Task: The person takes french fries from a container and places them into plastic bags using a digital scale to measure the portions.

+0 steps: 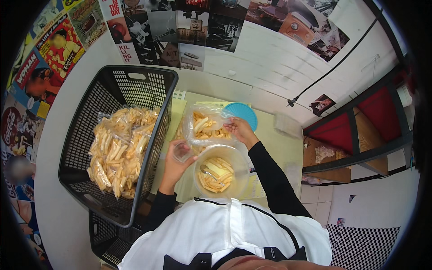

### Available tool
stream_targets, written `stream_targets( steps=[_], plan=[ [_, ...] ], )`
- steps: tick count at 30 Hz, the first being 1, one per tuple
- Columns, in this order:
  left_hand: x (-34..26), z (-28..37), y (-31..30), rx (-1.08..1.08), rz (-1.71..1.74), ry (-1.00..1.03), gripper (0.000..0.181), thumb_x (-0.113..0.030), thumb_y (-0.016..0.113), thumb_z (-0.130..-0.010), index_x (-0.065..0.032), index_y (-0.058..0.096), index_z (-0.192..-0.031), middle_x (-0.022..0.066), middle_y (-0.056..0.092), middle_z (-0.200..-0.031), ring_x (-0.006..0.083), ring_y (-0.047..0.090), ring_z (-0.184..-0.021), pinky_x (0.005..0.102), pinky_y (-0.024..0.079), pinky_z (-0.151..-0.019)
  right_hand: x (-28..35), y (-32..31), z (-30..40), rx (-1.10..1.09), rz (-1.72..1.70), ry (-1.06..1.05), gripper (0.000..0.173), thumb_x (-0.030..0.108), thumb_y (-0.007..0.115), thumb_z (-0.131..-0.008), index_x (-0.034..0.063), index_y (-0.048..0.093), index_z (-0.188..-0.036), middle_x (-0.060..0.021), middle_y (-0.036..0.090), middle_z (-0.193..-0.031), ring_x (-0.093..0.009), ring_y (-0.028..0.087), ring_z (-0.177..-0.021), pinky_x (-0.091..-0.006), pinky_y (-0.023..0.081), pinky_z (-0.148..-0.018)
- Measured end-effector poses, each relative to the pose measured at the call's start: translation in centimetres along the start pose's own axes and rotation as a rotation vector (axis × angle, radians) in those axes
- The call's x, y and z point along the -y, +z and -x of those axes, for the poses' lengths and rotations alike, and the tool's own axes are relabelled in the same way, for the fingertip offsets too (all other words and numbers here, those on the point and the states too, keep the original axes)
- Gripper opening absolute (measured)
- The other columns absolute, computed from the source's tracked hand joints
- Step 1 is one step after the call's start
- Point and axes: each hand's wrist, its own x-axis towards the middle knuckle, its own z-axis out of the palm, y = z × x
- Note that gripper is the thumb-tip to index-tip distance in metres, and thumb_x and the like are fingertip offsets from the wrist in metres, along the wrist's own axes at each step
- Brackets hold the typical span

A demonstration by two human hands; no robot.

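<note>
In my left hand (178, 161) is a small clear plastic cup (182, 152), held just left of a translucent round tub (240, 168). Stick-shaped snacks (216, 184) and a metal spoon (209, 172) lie inside that tub. Beyond it sits an open clear plastic bag (197, 136) of similar snacks. My right hand (240, 130) pinches something at the right side of the bag, perhaps its film; exactly what is unclear. A blue ridged lid (244, 113) lies behind my right hand.
On the left, a black plastic crate (158, 135) holds several filled snack bags (118, 152); another black crate (108, 243) is below it. Yellow sheets and papers lie on the table (283, 152). A black cable (324, 74) hangs before the wall. Shelves (357, 162) stand at right.
</note>
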Motion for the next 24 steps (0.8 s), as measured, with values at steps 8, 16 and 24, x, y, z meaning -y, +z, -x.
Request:
stream_targets(
  steps=[8,16,24],
  plan=[
    [4.3,-0.1,7.4,0.256,-0.072,0.033,0.058,-0.003,0.084,-0.07,-0.0055,0.049,-0.116,0.0036,0.055,-0.098,0.0153,0.057,-0.096,0.0317,0.048,-0.092,2.5,-1.0,2.4,-0.011,-0.04,-0.114,0.014,0.014,0.052,-0.098,0.0005,0.054,-0.101,-0.0171,0.065,-0.1,-0.026,0.066,-0.093,-0.0341,0.054,-0.083],
    [6.4,0.0,8.0,0.209,-0.35,0.052,0.058,-0.009,0.087,-0.066,-0.0048,0.05,-0.11,0.0043,0.057,-0.09,0.0171,0.058,-0.088,0.031,0.048,-0.082,7.2,-2.5,9.9,-0.015,0.034,-0.184,0.013,0.016,0.056,-0.096,0.0028,0.057,-0.098,-0.0131,0.066,-0.093,-0.023,0.068,-0.084,-0.0321,0.055,-0.073],
    [5.4,0.5,8.7,0.208,-0.472,0.15,0.064,-0.008,0.087,-0.063,-0.003,0.049,-0.114,0.0099,0.057,-0.098,0.0242,0.057,-0.095,0.035,0.046,-0.086,9.6,0.4,16.1,-0.082,0.399,-0.122,0.017,0.02,0.057,-0.095,0.0029,0.059,-0.098,-0.0105,0.067,-0.085,-0.018,0.068,-0.073,-0.0284,0.055,-0.068]
  ],
)
